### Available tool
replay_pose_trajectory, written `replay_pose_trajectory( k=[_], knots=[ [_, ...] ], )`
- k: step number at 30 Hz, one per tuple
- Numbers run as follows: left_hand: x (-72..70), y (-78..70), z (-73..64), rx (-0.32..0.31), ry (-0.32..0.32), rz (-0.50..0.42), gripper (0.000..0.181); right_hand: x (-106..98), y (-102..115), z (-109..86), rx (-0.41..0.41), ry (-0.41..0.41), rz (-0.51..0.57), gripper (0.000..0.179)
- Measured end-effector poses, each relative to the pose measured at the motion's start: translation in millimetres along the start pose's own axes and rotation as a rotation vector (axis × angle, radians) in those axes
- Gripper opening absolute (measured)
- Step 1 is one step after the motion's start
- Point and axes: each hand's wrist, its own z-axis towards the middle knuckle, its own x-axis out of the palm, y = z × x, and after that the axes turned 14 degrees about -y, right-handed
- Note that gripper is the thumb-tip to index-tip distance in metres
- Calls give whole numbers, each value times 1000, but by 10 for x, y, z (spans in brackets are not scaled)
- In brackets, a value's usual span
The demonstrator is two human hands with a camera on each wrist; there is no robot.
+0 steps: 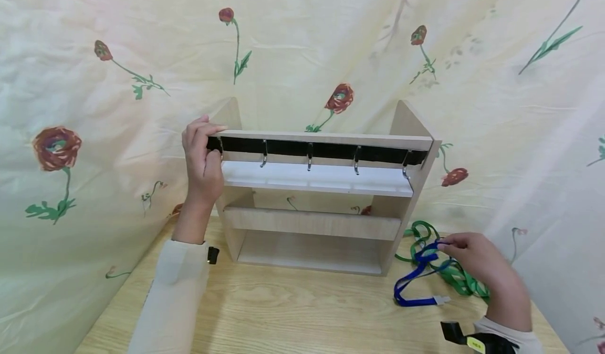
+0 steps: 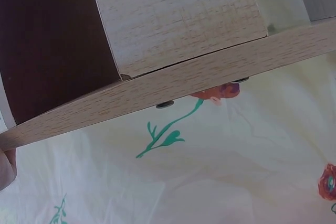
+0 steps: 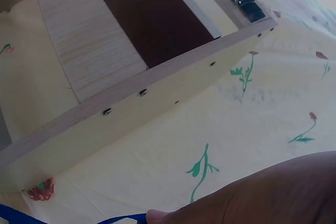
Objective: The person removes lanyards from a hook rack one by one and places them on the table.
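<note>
A small pale wooden shelf (image 1: 312, 222) stands upright, with a black strip (image 1: 285, 147) of several metal hooks (image 1: 310, 157) along its upper front. My left hand (image 1: 202, 159) grips the shelf's upper left corner, fingers over the top and thumb at the front. In the left wrist view only a bit of that hand (image 2: 6, 170) shows at the edge. To the right of the shelf, my right hand (image 1: 487, 264) pinches a blue lanyard (image 1: 413, 302) between thumb and fingers. The right wrist view shows the lanyard (image 3: 123, 217) at the bottom, mostly cut off. No strap hangs on the hooks.
Green lanyards (image 1: 460, 280) lie heaped on the wooden table (image 1: 283, 312), beside the shelf and partly under my right hand. Flower-patterned cloth (image 1: 293, 44) hangs behind and along both sides. Screw heads (image 3: 143, 92) dot the shelf's side panel.
</note>
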Motion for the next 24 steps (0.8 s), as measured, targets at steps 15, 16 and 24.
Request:
replay_pose_trajectory(
  k=[15, 16, 24],
  knots=[
    [-16, -6, -10, 9, 10, -8, 44, 163, -236, 79, 75, 105, -39, 27],
    [-19, -6, -12, 12, 11, -7, 43, 171, -251, 80, 76, 107, -42, 26],
    [-14, 4, -13, 46, 14, -10, 41, 245, -373, 79, 145, 157, -10, 21]
  ],
)
